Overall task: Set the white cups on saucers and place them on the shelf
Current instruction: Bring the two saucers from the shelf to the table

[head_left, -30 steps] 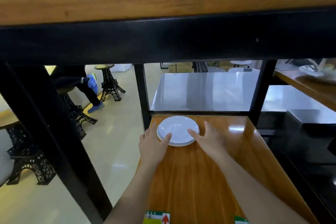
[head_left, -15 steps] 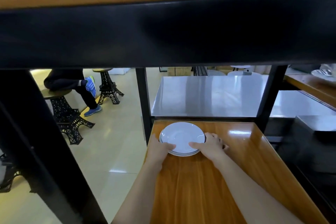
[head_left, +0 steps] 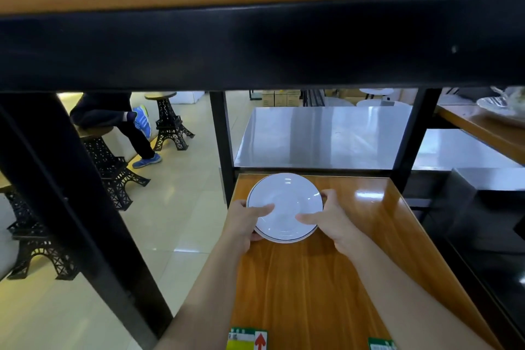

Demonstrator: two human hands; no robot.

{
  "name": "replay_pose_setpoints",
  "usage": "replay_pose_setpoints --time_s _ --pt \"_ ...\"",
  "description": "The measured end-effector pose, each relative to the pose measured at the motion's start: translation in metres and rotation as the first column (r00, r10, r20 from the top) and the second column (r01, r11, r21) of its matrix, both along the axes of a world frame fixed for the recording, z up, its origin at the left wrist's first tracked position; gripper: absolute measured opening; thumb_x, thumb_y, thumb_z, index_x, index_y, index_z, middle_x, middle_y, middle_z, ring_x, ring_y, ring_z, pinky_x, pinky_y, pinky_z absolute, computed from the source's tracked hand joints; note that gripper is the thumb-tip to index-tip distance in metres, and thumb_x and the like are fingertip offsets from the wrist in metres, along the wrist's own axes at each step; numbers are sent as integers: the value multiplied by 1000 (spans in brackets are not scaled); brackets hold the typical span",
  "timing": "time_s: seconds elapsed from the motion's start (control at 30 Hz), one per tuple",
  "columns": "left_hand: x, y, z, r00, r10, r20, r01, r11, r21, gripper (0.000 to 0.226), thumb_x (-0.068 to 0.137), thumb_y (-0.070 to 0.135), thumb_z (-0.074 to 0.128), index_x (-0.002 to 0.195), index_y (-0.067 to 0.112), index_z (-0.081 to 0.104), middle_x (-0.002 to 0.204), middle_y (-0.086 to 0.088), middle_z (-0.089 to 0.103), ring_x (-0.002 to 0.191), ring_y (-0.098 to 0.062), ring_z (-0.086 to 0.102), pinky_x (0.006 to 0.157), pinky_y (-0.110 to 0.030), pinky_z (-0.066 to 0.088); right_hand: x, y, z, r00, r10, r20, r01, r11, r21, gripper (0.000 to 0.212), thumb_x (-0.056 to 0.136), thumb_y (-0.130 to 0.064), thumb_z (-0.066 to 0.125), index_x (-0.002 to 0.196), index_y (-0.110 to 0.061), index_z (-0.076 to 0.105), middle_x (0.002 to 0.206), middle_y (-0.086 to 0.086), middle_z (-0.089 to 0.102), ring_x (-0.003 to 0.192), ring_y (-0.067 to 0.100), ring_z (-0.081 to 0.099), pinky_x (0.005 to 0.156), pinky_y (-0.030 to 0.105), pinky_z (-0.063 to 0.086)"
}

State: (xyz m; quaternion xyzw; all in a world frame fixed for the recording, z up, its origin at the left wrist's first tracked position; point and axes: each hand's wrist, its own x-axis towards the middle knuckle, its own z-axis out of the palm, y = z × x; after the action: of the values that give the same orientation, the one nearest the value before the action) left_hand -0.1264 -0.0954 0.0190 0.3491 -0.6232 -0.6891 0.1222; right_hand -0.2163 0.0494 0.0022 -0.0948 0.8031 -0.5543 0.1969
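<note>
A white saucer [head_left: 287,202] with a thin dark rim line is tilted up toward me over the far left part of the lower wooden shelf [head_left: 312,278]. A second saucer edge seems to show under it; I cannot tell if it is a stack. My left hand [head_left: 244,221] grips its left edge, thumb on top. My right hand [head_left: 329,217] grips its right edge, thumb on top. No cup is in view.
The black beam and wooden board of the upper shelf [head_left: 255,42] hang close overhead. Black posts [head_left: 223,145] frame the shelf. A steel table [head_left: 321,136] lies behind. A seated person's legs [head_left: 133,133] and tower-shaped stools [head_left: 113,167] are at left. Glassware [head_left: 500,102] sits far right.
Both hands closed on the saucer's edges and lifted its near side off the shelf; before, they lay flat beside it. The camera dipped lower under the upper shelf.
</note>
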Motion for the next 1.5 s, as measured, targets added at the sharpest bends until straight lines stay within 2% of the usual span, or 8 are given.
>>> replay_pose_setpoints --time_s 0.23,0.43,0.7,0.8,0.9,1.17,1.3,1.5 --pt "31 40 6 992 28 -123 -43 992 -122 56 79 17 76 112 20 31 110 -4 52 98 -24 58 74 -33 55 43 31 12 989 53 141 -7 952 -306 74 72 -1 76 123 -27 28 116 4 51 106 24 57 81 39 58" --pt "82 87 5 987 60 -151 -84 983 -163 51 81 12 74 108 17 31 87 8 48 75 -6 52 45 -10 47 96 73 15 989 27 144 23 942 -336 71 74 -10 76 125 -29 30 109 -1 55 96 20 61 75 41 60" --pt "166 161 -6 978 123 -168 -150 976 -156 53 78 14 77 115 12 39 109 -6 57 93 -23 60 78 -38 55 172 140 3 996 -12 87 46 918 -395 34 78 -7 71 103 -16 52 96 0 62 82 14 60 63 24 47" --pt "200 189 -6 971 103 -216 -133 983 -127 47 80 6 73 111 11 38 99 0 57 82 -12 59 66 -27 50 204 163 -4 996 -36 83 68 903 -424 35 76 -4 72 103 -14 54 93 -1 63 82 16 61 60 20 49" --pt "224 211 -5 974 60 -218 -88 988 -123 47 81 5 72 112 11 38 95 4 57 80 -8 58 66 -25 50 235 190 -2 995 -65 72 91 889 -448 30 77 -4 71 93 -23 54 91 -3 63 82 14 61 61 19 49" --pt "250 293 5 954 -183 -239 148 977 -154 45 82 9 72 112 12 38 92 8 51 80 -6 52 60 -21 45 296 287 14 946 -323 2 299 874 -384 43 78 -16 73 112 -23 47 104 -4 57 95 13 55 66 21 47" --pt "273 342 6 910 -344 -230 308 935 -176 46 80 9 73 111 13 39 99 2 55 85 -12 55 71 -30 52 346 340 15 864 -500 61 474 764 -438 45 73 -12 75 110 -19 50 102 0 60 99 20 58 74 30 54" --pt "321 442 -4 777 -594 -208 572 804 -162 48 77 14 76 110 7 42 99 -3 58 86 -14 58 65 -28 52 442 441 15 682 -730 29 683 623 -382 41 78 -8 72 112 -13 50 100 -1 60 91 19 58 61 20 45"
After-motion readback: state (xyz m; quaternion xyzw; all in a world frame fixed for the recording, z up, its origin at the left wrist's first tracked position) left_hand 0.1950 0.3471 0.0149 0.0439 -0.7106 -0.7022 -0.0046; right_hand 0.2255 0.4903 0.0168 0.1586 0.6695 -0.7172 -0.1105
